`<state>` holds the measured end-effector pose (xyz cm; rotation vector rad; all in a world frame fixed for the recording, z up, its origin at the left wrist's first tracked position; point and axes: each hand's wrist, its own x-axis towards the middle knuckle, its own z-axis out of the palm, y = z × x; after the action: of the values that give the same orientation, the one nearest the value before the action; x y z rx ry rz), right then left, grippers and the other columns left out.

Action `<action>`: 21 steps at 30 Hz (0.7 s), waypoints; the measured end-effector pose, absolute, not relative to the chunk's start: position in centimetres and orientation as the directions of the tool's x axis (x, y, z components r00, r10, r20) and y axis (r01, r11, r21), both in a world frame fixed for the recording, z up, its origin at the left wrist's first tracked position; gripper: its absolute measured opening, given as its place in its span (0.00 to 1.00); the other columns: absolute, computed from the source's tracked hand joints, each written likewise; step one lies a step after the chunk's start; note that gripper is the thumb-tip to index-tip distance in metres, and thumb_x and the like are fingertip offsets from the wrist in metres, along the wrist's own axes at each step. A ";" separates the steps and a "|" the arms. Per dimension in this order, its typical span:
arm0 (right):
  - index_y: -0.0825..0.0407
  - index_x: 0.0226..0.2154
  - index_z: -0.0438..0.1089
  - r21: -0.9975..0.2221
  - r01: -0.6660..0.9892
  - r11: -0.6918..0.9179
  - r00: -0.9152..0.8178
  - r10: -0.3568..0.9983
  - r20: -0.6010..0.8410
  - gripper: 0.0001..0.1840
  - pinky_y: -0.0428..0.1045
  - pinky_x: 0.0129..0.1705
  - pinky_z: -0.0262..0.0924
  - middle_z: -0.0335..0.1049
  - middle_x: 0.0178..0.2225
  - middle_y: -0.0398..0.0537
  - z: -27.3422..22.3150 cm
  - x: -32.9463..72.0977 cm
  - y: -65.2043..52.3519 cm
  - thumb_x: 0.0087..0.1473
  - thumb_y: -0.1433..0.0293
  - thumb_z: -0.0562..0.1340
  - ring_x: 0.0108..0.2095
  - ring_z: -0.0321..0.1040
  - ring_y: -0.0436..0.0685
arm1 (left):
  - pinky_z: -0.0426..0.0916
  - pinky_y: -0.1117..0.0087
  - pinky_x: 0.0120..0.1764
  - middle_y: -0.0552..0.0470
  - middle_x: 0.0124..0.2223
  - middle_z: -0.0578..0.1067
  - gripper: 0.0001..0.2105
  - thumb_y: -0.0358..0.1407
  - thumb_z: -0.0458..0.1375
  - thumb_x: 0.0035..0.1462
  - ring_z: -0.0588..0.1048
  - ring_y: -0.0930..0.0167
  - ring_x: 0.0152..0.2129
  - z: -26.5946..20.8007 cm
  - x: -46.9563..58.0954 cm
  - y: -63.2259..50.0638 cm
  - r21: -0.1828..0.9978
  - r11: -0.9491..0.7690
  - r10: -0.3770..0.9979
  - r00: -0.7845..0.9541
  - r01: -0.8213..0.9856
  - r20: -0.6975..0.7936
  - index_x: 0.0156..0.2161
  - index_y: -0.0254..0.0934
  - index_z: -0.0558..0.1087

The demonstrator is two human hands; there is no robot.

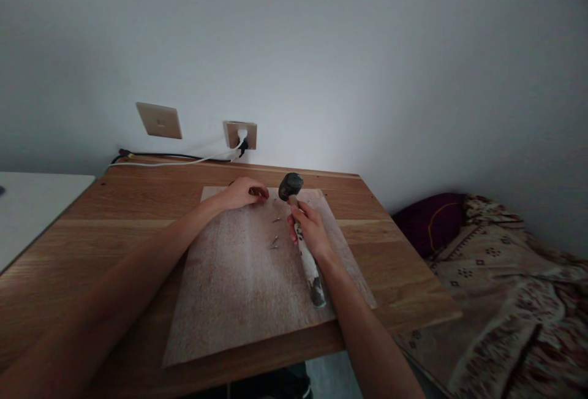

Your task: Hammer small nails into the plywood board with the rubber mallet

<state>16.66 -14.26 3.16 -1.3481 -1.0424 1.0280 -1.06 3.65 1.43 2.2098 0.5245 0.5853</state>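
Around the hammer (pixel 307 258), fingers of the right hand (pixel 312 227) wrap snugly; those of the left hand (pixel 245 193) curl near the far edge of the board (pixel 229 288), pinching anything or not, I cannot tell. At least 3 nails (pixel 274 247) sit nearby; positioning seems underway, calling for fingertips clear of the hammer

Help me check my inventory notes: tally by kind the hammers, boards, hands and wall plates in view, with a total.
Hammer: 1
Board: 1
Left hand and right hand: 2
Wall plates: 2
Total: 6
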 end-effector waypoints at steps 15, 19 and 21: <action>0.47 0.31 0.64 -0.997 -0.061 -0.037 0.121 0.992 -0.045 0.15 0.46 0.13 0.52 0.64 0.20 0.36 3.3 15.6 -14.3 0.51 0.54 0.64 0.13 0.57 0.48 | 0.70 0.69 0.36 0.49 0.35 0.82 0.12 0.38 0.66 0.51 0.79 0.67 0.31 1.0 -1.1 3.9 0.800 -0.562 0.552 0.815 0.209 0.174 0.40 0.36 0.81; 0.47 0.31 0.64 -0.993 -0.095 -0.065 0.065 0.995 -0.071 0.16 0.46 0.13 0.52 0.65 0.20 0.36 3.1 15.2 -14.2 0.51 0.54 0.65 0.13 0.57 0.49 | 0.71 0.69 0.36 0.49 0.38 0.83 0.19 0.35 0.65 0.50 0.79 0.67 0.32 0.8 -1.1 3.7 0.838 -0.516 0.547 0.820 0.175 0.166 0.49 0.36 0.79; 0.47 0.31 0.63 -0.993 -0.100 -0.068 0.047 0.996 -0.073 0.17 0.46 0.13 0.52 0.65 0.20 0.36 2.9 15.0 -14.1 0.51 0.53 0.65 0.13 0.58 0.48 | 0.70 0.69 0.36 0.49 0.38 0.83 0.19 0.36 0.66 0.49 0.79 0.67 0.32 0.8 -1.0 3.6 0.844 -0.508 0.554 0.816 0.173 0.166 0.49 0.36 0.79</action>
<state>15.01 -14.09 2.92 -1.2103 -1.0656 1.2679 -1.03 3.60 0.83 2.0841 0.5351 0.5277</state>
